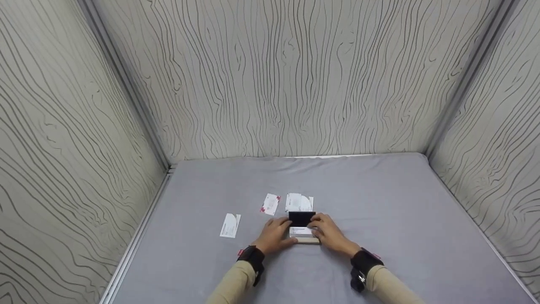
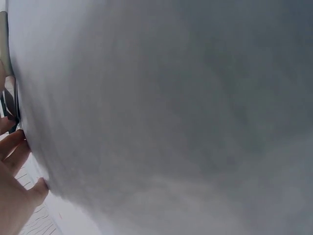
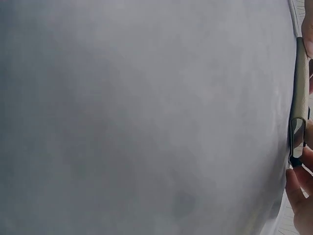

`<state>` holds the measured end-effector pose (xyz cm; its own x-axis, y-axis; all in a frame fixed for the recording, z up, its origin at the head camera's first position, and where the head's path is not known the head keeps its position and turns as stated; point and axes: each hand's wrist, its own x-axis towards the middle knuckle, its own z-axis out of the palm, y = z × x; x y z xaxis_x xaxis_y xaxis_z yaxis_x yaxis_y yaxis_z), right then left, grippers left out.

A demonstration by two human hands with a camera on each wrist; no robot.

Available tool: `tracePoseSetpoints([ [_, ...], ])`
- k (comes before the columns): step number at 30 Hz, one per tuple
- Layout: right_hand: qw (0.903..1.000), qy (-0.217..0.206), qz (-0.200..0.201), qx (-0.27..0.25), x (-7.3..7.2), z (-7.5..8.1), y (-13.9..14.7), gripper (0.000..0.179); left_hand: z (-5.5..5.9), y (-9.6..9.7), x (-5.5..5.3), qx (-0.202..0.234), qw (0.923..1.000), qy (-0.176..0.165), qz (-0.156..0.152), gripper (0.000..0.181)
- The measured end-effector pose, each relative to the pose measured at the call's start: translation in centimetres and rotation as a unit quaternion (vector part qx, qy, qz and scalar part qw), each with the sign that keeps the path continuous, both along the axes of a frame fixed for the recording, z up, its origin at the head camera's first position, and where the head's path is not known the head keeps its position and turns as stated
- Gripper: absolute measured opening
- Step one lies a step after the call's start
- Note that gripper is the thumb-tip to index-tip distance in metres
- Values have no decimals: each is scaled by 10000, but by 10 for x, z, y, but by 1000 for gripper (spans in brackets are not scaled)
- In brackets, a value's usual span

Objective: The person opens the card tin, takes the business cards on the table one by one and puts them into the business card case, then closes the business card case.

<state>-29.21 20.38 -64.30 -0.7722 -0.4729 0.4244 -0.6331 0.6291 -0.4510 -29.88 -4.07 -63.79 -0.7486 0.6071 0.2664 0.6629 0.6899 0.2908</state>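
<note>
At the middle of a grey cloth-covered tabletop [image 1: 202, 185], directly before the person, sits 1 flat rectangular card case [image 1: 300, 218], beige outside and black inside, between 2 hands. Its long axis runs left to right; the raised black lid points away from the person, and the beige front edge faces them. Inside the lower part lies at least 1 white printed card [image 1: 300, 231], its long side parallel to that edge; how many are stacked beneath cannot be told. A shiny metal piece [image 3: 298, 137] shows at the case's right end in the right wrist view.

The left hand [image 1: 273, 237] grips the case's left side, thumb along the front edge. The right hand [image 1: 330, 234] holds the right side with curled fingers; whether its fingertips also pinch the card cannot be told.

Outside the case, loose cards lie in 3 places: 1 white card with red corners [image 1: 270, 204], slanting, beyond the left hand; 1 white card with a tan curved corner [image 1: 230, 225], farther left, slanting likewise; and white cards with a curved line [image 1: 298, 202] just beyond the lid, apparently 2 overlapping.
</note>
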Motion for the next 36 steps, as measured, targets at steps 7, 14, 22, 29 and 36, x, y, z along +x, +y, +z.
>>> tracePoseSetpoints([
  [7, 9994, 342, 99, -10, 8, -2, 0, 19, 0, 0, 0, -17, 10000, -60, -9, 59],
  [14, 9997, -158, 67, 187, 14, 7, 1, 27, -3, 1, -1, -56, 9998, -206, 44, 59],
  [22, 9951, -911, -15, 389, 18, 18, 18, 45, -3, 4, -1, -109, 9997, -197, 22, 59],
  [29, 9941, -972, 78, 465, 18, 17, 24, 51, 1, 4, -2, -223, 9996, -193, -26, 60],
  [36, 9942, -851, 146, 646, 15, 17, 17, 61, 7, 0, -4, -418, 9987, -300, 57, 62],
])
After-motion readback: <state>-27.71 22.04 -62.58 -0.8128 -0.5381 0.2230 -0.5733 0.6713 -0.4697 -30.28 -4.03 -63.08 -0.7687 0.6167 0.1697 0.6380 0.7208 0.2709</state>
